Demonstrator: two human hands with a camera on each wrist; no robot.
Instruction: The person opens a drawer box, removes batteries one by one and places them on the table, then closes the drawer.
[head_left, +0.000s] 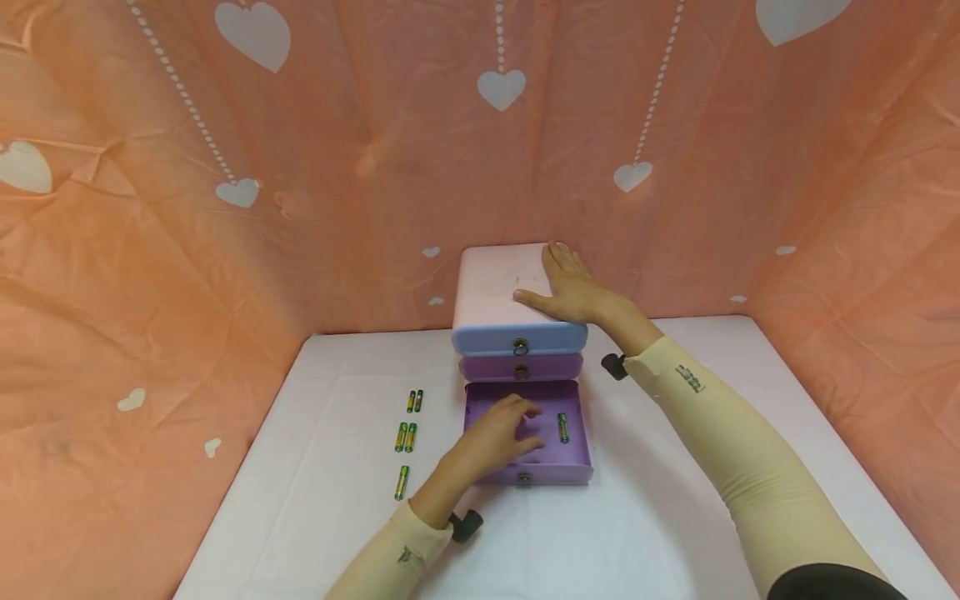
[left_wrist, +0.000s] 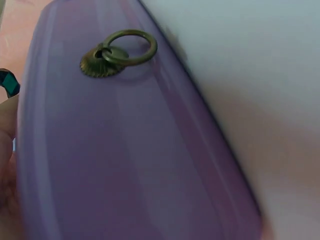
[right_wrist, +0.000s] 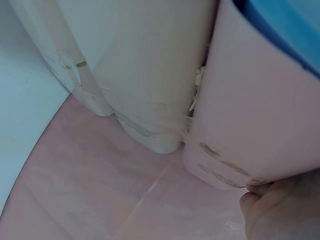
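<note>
My left hand (head_left: 497,433) is over the pulled-out purple bottom drawer (head_left: 536,475), its thumb and fingers apart with nothing visible between them. One green and yellow battery (head_left: 563,427) lies in the drawer, right of that hand. In the left wrist view, the drawer front with its brass ring pull (left_wrist: 131,47) hides most of the hand; a small dark-green object (left_wrist: 9,82) shows at the edge, its kind unclear. My right hand (head_left: 572,290) rests flat, fingers spread, on the pink top of the small drawer cabinet (head_left: 495,283).
Several more batteries stand out on the white tabletop (head_left: 337,500) left of the drawer: a small pair (head_left: 411,402), a larger pair (head_left: 410,437) and a single one (head_left: 402,482). Above the bottom drawer are a purple drawer (head_left: 487,368) and a blue one (head_left: 487,340). Orange heart-patterned cloth (head_left: 375,208) hangs behind.
</note>
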